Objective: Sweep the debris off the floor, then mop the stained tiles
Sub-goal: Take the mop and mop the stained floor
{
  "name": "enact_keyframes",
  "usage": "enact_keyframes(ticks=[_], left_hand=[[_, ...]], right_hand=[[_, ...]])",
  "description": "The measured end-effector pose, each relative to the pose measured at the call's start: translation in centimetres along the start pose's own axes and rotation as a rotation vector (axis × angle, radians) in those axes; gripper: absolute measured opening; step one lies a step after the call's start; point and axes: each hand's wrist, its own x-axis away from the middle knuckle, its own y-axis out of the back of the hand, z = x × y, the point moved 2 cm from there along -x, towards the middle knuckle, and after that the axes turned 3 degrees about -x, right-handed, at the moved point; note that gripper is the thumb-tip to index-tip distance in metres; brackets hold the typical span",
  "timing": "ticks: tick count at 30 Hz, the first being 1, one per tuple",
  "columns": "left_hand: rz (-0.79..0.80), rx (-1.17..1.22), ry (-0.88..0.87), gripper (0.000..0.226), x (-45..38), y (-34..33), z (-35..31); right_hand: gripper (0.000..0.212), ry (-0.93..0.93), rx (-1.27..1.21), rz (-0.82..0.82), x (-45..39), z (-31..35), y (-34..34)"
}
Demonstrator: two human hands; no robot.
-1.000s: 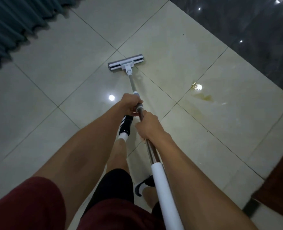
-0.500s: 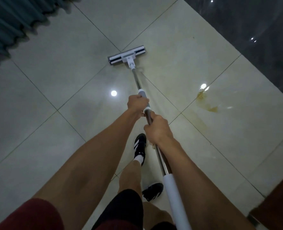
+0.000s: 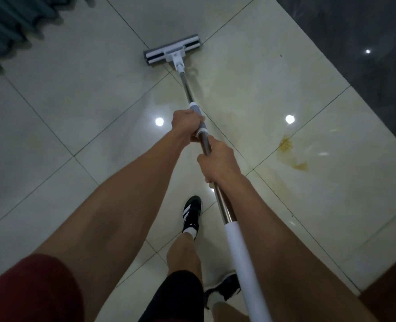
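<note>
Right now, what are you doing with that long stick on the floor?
A person is mopping the tiled floor. The left hand grips the mop handle farther down toward the head, and the right hand grips it just behind. The flat mop head lies on the tiles, out in front near the curtain. A yellow-brown stain sits off to the right, apart from the mop head, so that patch is not yet wiped.

The mop head (image 3: 172, 53) lies far on the floor (image 3: 76, 94), its pole (image 3: 218, 201) running near — both hands on it, left hand (image 3: 186, 124) farther than right hand (image 3: 218, 161). The stain (image 3: 290, 154) lies right; the curtain (image 3: 9, 22) far left.
</note>
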Motion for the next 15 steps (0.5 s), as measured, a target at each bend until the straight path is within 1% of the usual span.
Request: enact_keyframes(ticks=[3, 5, 7, 10, 12, 14, 15], left_hand=[[0.024, -0.011, 0.005, 0.03, 1.0, -1.7, 1.5], [0.032, -0.018, 0.002, 0.029, 1.7, -3.2, 2.6], [0.027, -0.05, -0.004, 0.027, 2.5, -5.0, 3.9], [0.023, -0.154, 0.01, 0.024, 3.9, -8.1, 6.6], [0.015, -0.22, 0.011, 0.016, 5.2, -10.6, 8.9], [0.005, -0.256, 0.022, 0.01, 7.0, -13.2, 11.7], [0.005, -0.263, 0.028, 0.013, 8.0, -14.6, 13.1]], right_hand=[[0.045, -0.013, -0.021, 0.029, 0.9, -2.6, 0.9], [0.042, -0.018, -0.025, 0.046, 1.0, -4.9, 1.8], [0.038, -0.033, -0.082, 0.099, 1.9, -7.7, 2.7], [0.026, -0.088, -0.242, 0.189, 4.4, -13.1, 3.8], [0.018, -0.098, -0.284, 0.215, 6.3, -17.2, 4.7], [0.018, -0.098, -0.283, 0.251, 8.0, -21.5, 5.9], [0.022, -0.106, -0.285, 0.271, 8.8, -23.6, 6.7]])
